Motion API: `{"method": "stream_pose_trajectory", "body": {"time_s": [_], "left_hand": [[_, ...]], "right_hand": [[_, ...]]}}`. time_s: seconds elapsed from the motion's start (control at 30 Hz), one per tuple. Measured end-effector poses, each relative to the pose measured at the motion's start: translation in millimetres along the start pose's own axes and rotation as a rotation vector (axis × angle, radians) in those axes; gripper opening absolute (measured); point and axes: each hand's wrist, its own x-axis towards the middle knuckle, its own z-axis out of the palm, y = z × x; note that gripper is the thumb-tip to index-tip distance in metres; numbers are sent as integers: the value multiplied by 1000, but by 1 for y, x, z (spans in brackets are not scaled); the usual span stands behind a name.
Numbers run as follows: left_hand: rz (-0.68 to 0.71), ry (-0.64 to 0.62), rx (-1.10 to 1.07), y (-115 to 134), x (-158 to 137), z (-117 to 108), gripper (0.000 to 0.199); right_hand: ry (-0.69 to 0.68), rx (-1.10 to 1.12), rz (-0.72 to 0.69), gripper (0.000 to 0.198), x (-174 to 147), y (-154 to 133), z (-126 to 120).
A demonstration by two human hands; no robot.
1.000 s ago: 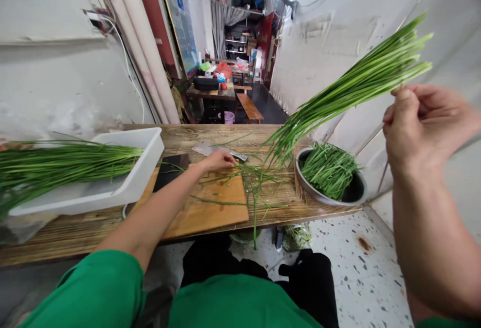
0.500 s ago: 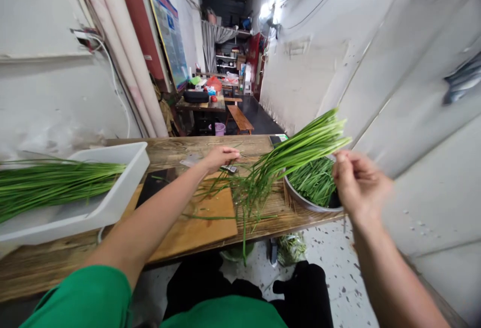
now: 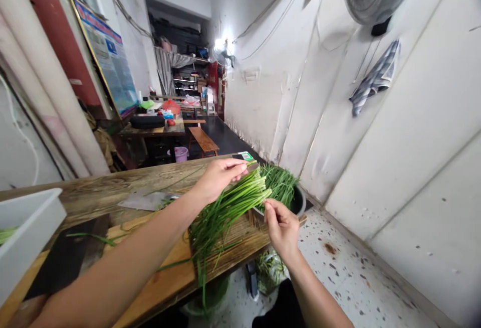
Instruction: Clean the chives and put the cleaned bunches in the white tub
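A bunch of garlic chives (image 3: pixel 231 207) slants over the wooden table (image 3: pixel 112 182), pale cut ends to the right and green tips trailing down past the front edge. My left hand (image 3: pixel 221 177) is closed in a pinch at the far side of the pale ends, with a thin stalk at its fingertips. At the near side of those ends, my right hand (image 3: pixel 281 225) pinches stalk ends between thumb and fingers. Behind it, a round bowl (image 3: pixel 301 206) holds more chives (image 3: pixel 280 182). A wooden cutting board (image 3: pixel 165 283) lies under my left arm, with loose chives on it.
A cleaver-like flat blade (image 3: pixel 145 200) lies beyond the board, partly behind my arm. The white tray (image 3: pixel 37 232) stands at the left, a dark slab (image 3: pixel 63 258) beside it. A bag of greens (image 3: pixel 268 270) sits on the floor under the table. Walls close in at right.
My view has turned right. My left hand has come from above the board over to the chives' pale ends. The bunch and my right hand are lower, nearer the table.
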Motion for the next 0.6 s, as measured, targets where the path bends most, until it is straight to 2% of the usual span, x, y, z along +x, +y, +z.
{"method": "stream_pose_trajectory", "body": {"time_s": [0.23, 0.6], "left_hand": [[-73, -44, -49, 6, -1, 17, 33], [-70, -72, 12, 12, -9, 19, 32]], "right_hand": [[26, 10, 31, 19, -3, 5, -6], [19, 129, 104, 18, -6, 5, -9]]}}
